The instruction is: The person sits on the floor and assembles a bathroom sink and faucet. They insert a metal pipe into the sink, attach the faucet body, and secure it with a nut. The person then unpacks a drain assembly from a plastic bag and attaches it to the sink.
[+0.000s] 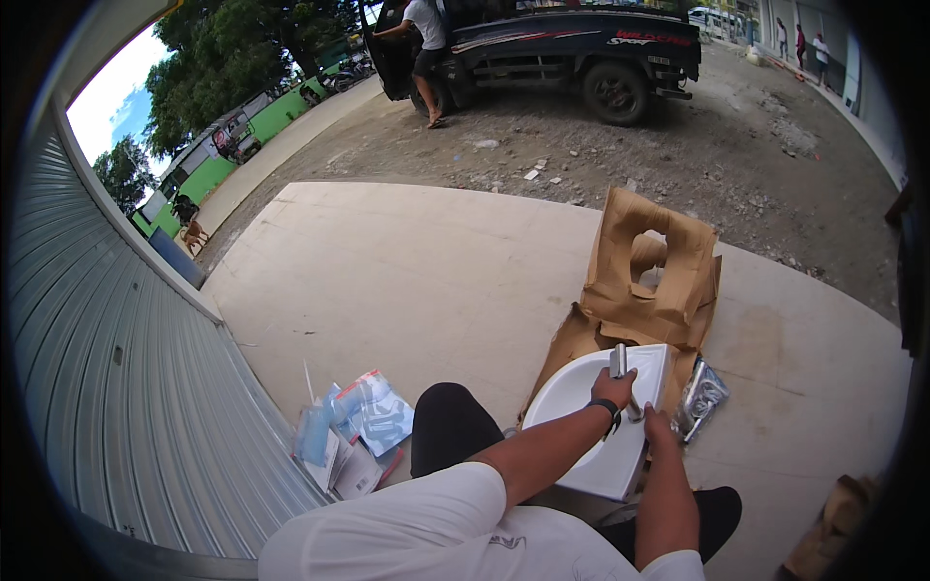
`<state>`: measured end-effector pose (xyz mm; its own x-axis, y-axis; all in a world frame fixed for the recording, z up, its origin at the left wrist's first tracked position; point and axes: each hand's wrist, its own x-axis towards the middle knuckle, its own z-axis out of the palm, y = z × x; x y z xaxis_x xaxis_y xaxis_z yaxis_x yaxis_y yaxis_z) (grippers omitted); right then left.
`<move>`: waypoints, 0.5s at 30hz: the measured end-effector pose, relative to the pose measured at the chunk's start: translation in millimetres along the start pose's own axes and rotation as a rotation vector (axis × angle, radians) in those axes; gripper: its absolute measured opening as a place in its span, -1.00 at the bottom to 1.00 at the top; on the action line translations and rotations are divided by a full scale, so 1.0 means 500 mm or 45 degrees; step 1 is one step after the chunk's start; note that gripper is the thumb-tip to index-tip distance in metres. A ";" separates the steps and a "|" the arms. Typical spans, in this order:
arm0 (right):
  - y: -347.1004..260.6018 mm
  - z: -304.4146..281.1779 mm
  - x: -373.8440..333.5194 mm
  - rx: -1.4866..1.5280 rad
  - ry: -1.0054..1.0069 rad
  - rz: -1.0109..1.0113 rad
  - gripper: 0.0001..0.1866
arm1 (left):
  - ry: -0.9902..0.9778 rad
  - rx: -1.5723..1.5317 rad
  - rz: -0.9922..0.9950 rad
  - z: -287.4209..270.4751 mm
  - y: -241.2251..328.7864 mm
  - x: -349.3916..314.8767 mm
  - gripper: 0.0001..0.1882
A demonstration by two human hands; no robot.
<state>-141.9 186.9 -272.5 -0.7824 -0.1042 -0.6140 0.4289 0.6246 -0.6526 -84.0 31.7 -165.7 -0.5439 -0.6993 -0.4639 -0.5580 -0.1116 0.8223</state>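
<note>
Pale floor [417, 281]: left hand [612, 389] holds faucet [618, 361], right hand [661, 428] at washbasin [564, 395].

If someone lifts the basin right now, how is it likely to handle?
The basin is probably stiff and perhaps fragile: its glossy white body looks ceramic. That smooth finish could make it slippery. It may feel heavy for its size, judging by its thick-looking edge.

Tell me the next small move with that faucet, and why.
Probably check how the faucet sits on the sink: the left hand grips it over the sink, the right hand is by the sink's edge, and I can't see whether the faucet's base is flush.
</note>
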 end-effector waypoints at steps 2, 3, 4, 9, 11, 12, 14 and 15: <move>0.002 0.005 -0.021 0.011 0.037 -0.050 -0.20 | 0.009 -0.001 -0.042 0.004 0.001 0.001 -0.32; 0.008 0.010 -0.030 0.071 0.063 -0.105 -0.20 | 0.024 -0.004 -0.026 0.005 -0.001 0.003 -0.33; 0.015 0.013 -0.035 0.127 0.061 -0.145 -0.20 | 0.029 0.004 -0.025 0.007 -0.005 0.005 -0.34; 0.051 0.003 -0.015 0.698 -0.222 -0.062 -0.30 | -0.003 -0.002 0.078 0.010 -0.026 0.022 -0.37; 0.057 0.002 -0.001 0.791 -0.289 0.043 -0.35 | -0.007 0.032 0.090 0.013 -0.032 0.034 -0.37; 0.057 0.001 0.005 0.811 -0.344 0.108 -0.35 | -0.008 0.037 0.102 0.014 -0.036 0.039 -0.37; 0.056 -0.001 0.008 0.862 -0.466 0.184 -0.38 | -0.027 0.059 0.110 0.017 -0.045 0.046 -0.37; 0.054 -0.003 0.008 0.895 -0.533 0.192 -0.40 | -0.021 0.047 0.126 0.018 -0.049 0.048 -0.36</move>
<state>-133.9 204.7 -291.9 -0.5211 -0.4238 -0.7408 0.8063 0.0402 -0.5901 -89.3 24.0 -200.0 -0.6075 -0.6937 -0.3871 -0.5241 -0.0162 0.8515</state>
